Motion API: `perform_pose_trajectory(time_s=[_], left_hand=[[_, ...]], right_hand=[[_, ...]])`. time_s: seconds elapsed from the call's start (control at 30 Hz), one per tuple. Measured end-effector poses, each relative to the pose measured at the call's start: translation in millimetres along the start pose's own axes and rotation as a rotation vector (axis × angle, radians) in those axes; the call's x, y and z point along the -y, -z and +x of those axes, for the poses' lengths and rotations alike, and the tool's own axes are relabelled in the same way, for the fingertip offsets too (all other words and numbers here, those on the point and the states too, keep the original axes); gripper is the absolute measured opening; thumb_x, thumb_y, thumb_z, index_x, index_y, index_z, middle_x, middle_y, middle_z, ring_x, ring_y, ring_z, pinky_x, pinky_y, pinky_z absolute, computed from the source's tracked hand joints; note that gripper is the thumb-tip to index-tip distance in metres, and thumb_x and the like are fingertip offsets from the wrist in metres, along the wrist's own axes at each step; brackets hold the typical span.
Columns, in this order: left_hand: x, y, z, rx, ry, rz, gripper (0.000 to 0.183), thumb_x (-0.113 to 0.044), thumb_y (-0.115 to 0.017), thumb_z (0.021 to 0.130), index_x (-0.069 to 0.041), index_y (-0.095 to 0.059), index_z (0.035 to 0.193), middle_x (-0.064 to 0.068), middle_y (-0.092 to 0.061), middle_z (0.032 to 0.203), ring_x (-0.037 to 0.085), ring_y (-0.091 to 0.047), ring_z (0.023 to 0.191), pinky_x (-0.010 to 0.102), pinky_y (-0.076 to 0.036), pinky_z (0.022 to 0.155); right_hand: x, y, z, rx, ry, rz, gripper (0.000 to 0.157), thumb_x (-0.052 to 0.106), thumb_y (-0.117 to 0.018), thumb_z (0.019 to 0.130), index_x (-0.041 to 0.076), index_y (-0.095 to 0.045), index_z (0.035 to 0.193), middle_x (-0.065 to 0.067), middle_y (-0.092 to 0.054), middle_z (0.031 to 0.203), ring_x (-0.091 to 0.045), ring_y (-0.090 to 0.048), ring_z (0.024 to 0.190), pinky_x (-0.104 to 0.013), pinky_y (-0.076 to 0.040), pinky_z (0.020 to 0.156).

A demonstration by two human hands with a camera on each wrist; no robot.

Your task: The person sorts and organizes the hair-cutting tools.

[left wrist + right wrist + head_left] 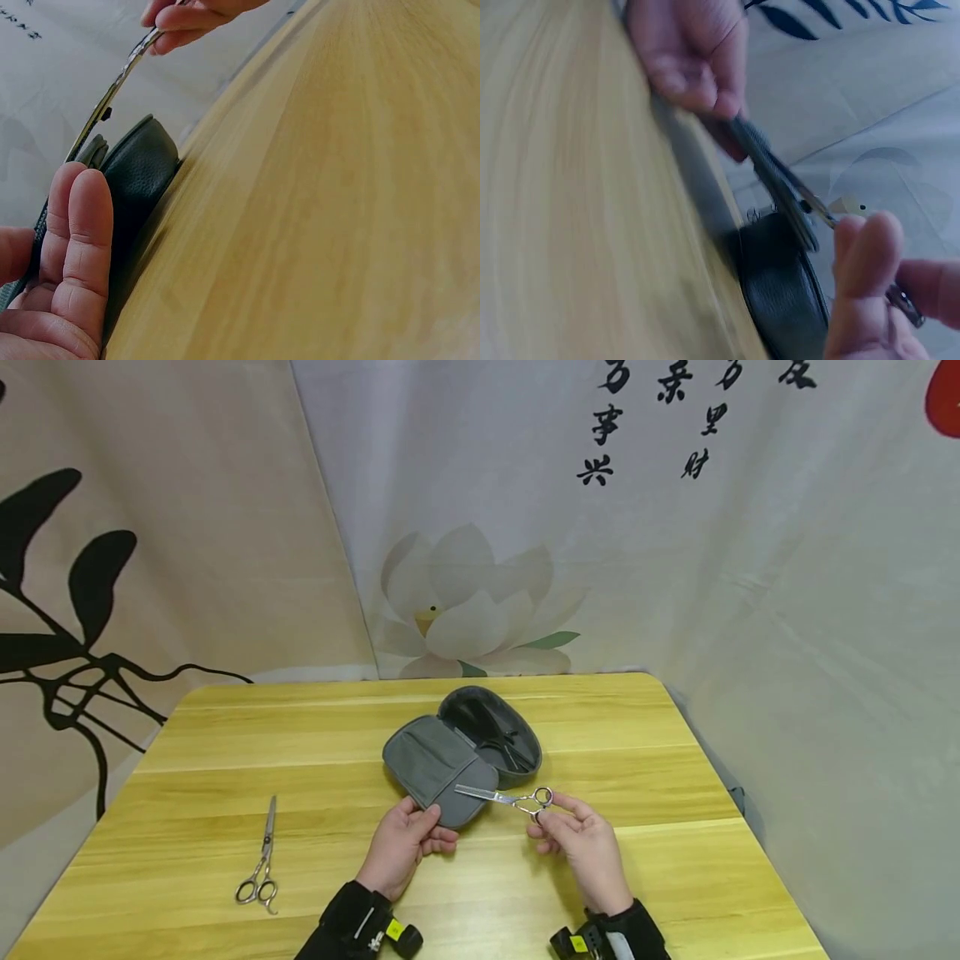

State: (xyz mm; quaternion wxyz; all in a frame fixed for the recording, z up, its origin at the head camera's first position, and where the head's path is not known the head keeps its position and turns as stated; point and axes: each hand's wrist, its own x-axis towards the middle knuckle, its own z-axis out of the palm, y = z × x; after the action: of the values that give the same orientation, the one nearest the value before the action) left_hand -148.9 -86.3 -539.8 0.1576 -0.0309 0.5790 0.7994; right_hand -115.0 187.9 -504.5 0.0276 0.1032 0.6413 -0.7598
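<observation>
A grey zip case [536,752] lies opened out on the table, with dark items [504,743] in its deeper half that I cannot make out fully. My left hand [405,847] holds the near edge of its flat lid [431,760], thumb on top and fingers beneath, tilting it up off the table. In my right hand [588,852] are silver thinning scissors [504,798], pinched at the finger rings. Their toothed blades point left over the lid's pocket side. In the left wrist view the scissors [124,75] slant down to the lid.
A second pair of silver scissors [266,860] lies on the wooden table [165,827] at the left, tips pointing away. Behind the table's far edge hangs a printed cloth [480,602] with a lotus and black characters.
</observation>
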Motion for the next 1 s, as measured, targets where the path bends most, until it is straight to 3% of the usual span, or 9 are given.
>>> perform_pose_trajectory(time_s=[0.23,0.57,1.0], left_hand=[[-0.8,-1.3,-0.6,-0.010,-0.012,-0.015,0.020,-0.009,-0.054,0.112,0.004,-0.047,0.126,0.005,-0.076,0.090,0.017,-0.078,0.079,0.034,-0.068,0.077],[1.5,1.6,1.3,0.010,-0.010,-0.008,0.014,-0.011,-0.054,0.113,-0.002,-0.046,0.118,0.002,-0.076,0.087,0.017,-0.079,0.080,0.035,-0.068,0.079],[1.1,1.5,-1.2,0.053,-0.036,0.067,0.025,-0.013,-0.057,0.112,0.003,-0.044,0.127,0.002,-0.075,0.080,0.013,-0.075,0.071,0.028,-0.064,0.070]], right_hand=[[-1.8,1.2,0.0,0.199,-0.133,0.048,0.026,0.011,-0.069,0.103,-0.005,-0.062,0.122,-0.002,-0.078,0.095,-0.013,-0.080,0.084,-0.025,-0.064,0.071],[-1.0,3.9,2.9,0.082,-0.110,0.190,0.008,0.003,-0.064,0.102,0.001,-0.058,0.107,-0.008,-0.078,0.093,-0.017,-0.080,0.083,-0.030,-0.067,0.074],[-2.8,4.5,1.1,0.226,-0.142,0.234,0.009,0.002,-0.056,0.107,0.008,-0.061,0.102,-0.005,-0.080,0.096,-0.017,-0.081,0.092,-0.029,-0.067,0.082]])
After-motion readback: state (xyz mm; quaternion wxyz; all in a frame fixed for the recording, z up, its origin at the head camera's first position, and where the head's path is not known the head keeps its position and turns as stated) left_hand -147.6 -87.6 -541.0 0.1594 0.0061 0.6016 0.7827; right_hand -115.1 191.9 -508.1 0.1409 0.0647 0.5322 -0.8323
